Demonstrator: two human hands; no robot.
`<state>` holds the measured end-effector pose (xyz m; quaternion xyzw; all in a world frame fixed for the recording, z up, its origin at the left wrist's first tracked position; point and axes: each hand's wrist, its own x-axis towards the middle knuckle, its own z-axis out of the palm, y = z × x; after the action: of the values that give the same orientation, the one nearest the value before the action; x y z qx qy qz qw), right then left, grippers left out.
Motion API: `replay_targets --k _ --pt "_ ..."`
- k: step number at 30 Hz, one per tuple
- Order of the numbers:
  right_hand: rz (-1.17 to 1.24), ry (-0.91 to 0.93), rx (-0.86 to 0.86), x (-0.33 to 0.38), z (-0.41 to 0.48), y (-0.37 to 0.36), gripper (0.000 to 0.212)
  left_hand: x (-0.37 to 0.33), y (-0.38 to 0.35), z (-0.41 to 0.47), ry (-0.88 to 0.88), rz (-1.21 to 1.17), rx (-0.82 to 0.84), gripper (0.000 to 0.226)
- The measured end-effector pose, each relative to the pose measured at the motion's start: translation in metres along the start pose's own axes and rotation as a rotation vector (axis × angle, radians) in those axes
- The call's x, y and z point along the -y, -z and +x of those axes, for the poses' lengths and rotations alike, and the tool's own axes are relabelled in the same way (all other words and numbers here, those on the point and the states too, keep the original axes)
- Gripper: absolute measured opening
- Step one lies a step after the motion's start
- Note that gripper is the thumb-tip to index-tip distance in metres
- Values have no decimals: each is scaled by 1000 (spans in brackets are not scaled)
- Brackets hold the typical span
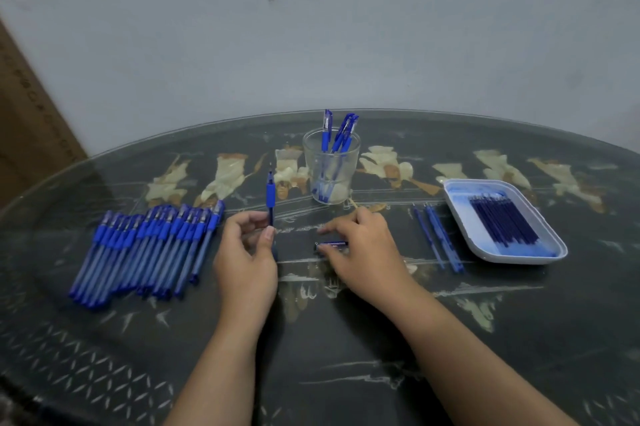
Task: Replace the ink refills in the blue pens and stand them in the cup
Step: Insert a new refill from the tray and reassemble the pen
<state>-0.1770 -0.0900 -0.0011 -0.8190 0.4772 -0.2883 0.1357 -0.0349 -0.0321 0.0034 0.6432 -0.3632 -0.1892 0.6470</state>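
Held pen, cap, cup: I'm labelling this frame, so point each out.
held pen [270, 195], head view, blue grip.
cap [334, 244], head view, its visible side.
cup [350, 171], head view, bare glass wall.

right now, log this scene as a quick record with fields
left hand: holds a blue pen upright above the table
right hand: pinches a short dark blue piece lying on the table
cup: clear, upright, capped pens standing inside
tray: white, at right, holds dark refills
pen row: many blue pens side by side, at left
thin blue sticks: lying between right hand and tray
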Motion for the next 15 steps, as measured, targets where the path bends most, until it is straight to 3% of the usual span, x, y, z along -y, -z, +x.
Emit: replay_targets --k 6,9,15 --pt "-30 53 -28 8 4 -5 12 2 0 0 -38 32 24 28" --pt "224 -48 -110 9 3 9 2 0 -2 -1 -54 5 70 28" --pt "929 -173 -129 21 0 64 11 -1 -8 -8 -113 11 296 34"
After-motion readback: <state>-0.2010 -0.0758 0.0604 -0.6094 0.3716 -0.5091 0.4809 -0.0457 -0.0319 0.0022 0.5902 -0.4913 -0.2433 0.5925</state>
